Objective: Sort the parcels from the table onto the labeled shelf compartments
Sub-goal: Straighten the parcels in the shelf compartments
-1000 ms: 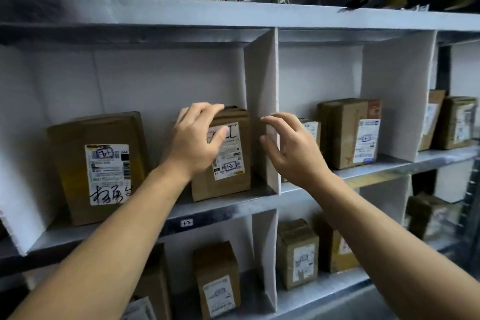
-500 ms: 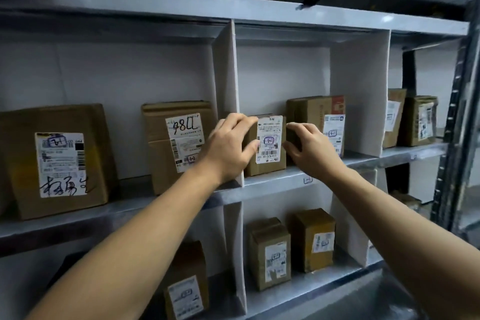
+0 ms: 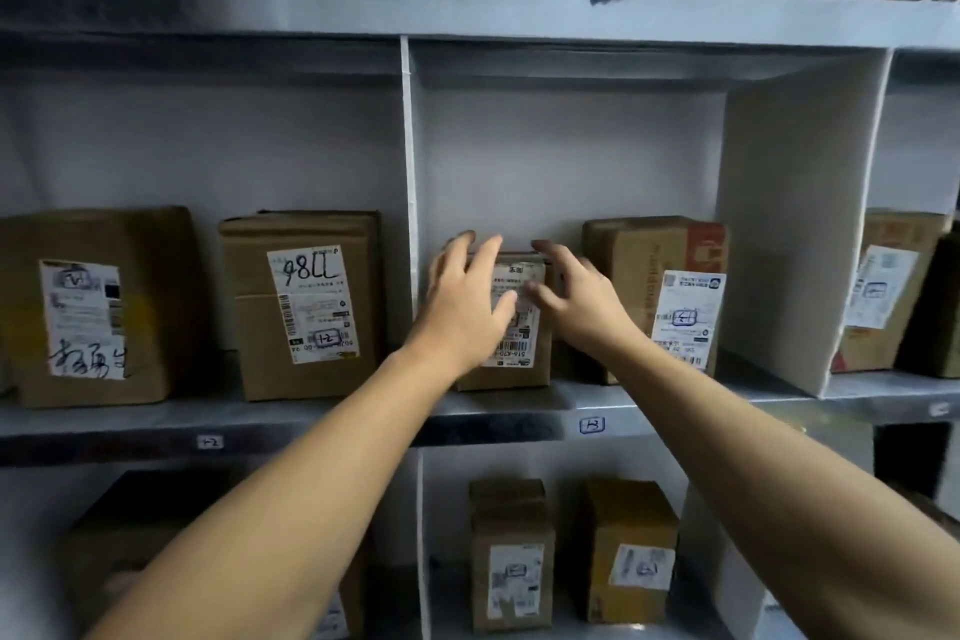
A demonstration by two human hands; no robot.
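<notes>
Both my hands are at the small parcel (image 3: 519, 369), which stands upright on the shelf (image 3: 530, 408) in the middle compartment, above the tag marked 1-3 (image 3: 592, 425). My left hand (image 3: 465, 312) lies over its left front corner, fingers spread and fairly straight, reaching past the top edge, thumb across the white shipping label. My right hand (image 3: 579, 307) is at the upper right corner, fingers also loose and extended, thumb near the label. My grip on either side looks released: the fingers lie against the box and do not clench it, though the hands are a little blurred.

The parcel sits just beside the white divider (image 3: 410, 224) on its left. A taller parcel (image 3: 634, 265) stands close on its right. In the next compartment to the left, above the tag 1-2 (image 3: 210, 442), stand a box marked 98LL (image 3: 306, 307) and a wider box (image 3: 93, 307). Two small boxes (image 3: 511, 551) stand on the shelf below.
</notes>
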